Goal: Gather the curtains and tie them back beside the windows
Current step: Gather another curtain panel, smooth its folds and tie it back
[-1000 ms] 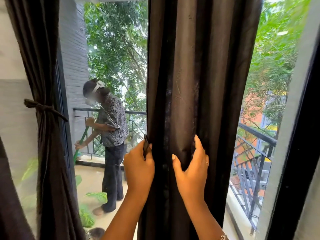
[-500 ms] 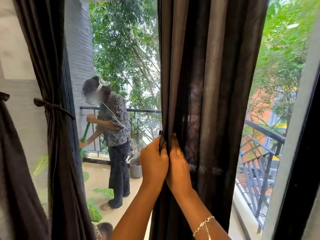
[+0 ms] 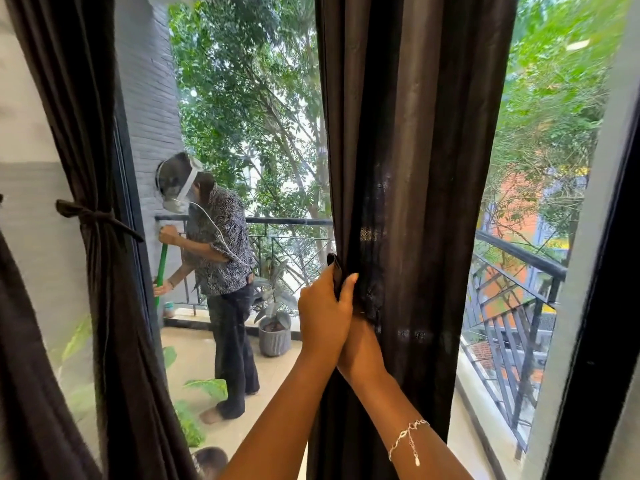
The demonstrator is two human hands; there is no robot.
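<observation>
A dark brown curtain (image 3: 415, 150) hangs in the middle of the window, bunched into folds. My left hand (image 3: 323, 313) grips its left edge at waist height, with a dark strip of fabric sticking up between the fingers. My right hand (image 3: 360, 341) sits just behind and below the left, pressed into the folds, and its fingers are mostly hidden by the cloth and the left hand. To the left, a second dark curtain (image 3: 86, 116) is gathered and bound by a knotted tieback (image 3: 91, 216).
Through the glass, a person (image 3: 214, 271) on the balcony holds a green-handled broom (image 3: 160, 271). A potted plant (image 3: 273, 327) stands by the black railing (image 3: 519, 254). The dark window frame (image 3: 595, 306) runs down the right side.
My right hand moved left from spread on the curtain's front to tucked behind my left hand, bunching the folds tighter. The view shifted slightly, so the curtain sits further right.
</observation>
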